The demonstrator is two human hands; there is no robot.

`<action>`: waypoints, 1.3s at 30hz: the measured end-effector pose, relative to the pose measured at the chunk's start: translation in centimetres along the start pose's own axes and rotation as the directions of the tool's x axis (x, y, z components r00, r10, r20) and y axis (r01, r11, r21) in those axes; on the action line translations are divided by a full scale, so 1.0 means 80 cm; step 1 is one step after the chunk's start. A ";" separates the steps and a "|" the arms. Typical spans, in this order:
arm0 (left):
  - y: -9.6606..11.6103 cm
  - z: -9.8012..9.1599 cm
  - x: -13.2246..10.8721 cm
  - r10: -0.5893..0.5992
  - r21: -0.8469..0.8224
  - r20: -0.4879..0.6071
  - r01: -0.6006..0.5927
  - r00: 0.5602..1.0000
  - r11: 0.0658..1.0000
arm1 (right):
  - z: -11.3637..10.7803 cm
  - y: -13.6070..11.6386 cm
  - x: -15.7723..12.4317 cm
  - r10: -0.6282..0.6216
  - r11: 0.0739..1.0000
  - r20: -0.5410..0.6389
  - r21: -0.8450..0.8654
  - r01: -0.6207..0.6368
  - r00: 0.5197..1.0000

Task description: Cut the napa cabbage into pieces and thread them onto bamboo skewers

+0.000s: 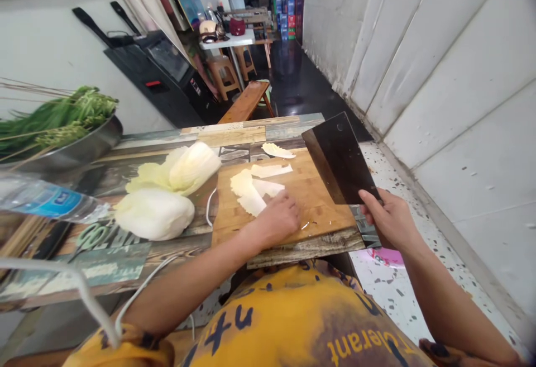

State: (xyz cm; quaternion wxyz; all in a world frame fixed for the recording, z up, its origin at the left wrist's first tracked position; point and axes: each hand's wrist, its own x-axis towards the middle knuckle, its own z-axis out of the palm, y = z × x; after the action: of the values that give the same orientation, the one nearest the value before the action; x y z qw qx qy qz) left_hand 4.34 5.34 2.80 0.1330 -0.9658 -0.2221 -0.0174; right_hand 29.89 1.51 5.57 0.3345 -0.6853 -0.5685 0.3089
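My right hand [388,217] grips the handle of a cleaver [341,160], its broad dark blade raised over the right side of the wooden cutting board [318,188]. On the board rests my left hand [281,215], fingers curled down and together; anything under them is hidden. It is right beside pale napa cabbage leaves [248,192], which lie on the board's left half. Another leaf strip [272,170] lies farther back, and a small leaf [278,151] is just past the board's far edge. Tiny white scraps dot the board near my left hand.
Left of the board lie a whole napa cabbage [154,214] and a leafy, opened one [195,167]. Green-handled scissors [91,236], a water bottle [54,196] and a metal bowl of greens [100,135] are farther left. A white cable [210,208] runs beside the board.
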 end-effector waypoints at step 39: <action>-0.082 0.033 -0.102 -0.507 -0.186 0.075 0.512 0.859 0.839 | 0.066 -0.127 0.106 -0.301 0.435 0.538 -0.658 0.615 0.788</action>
State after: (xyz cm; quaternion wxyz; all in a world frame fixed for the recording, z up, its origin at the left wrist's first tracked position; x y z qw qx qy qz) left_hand -5.89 8.28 1.18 0.0236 -0.8805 -0.4692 -0.0630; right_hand 21.21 11.76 10.30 -0.0470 -0.5097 -0.8587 0.0242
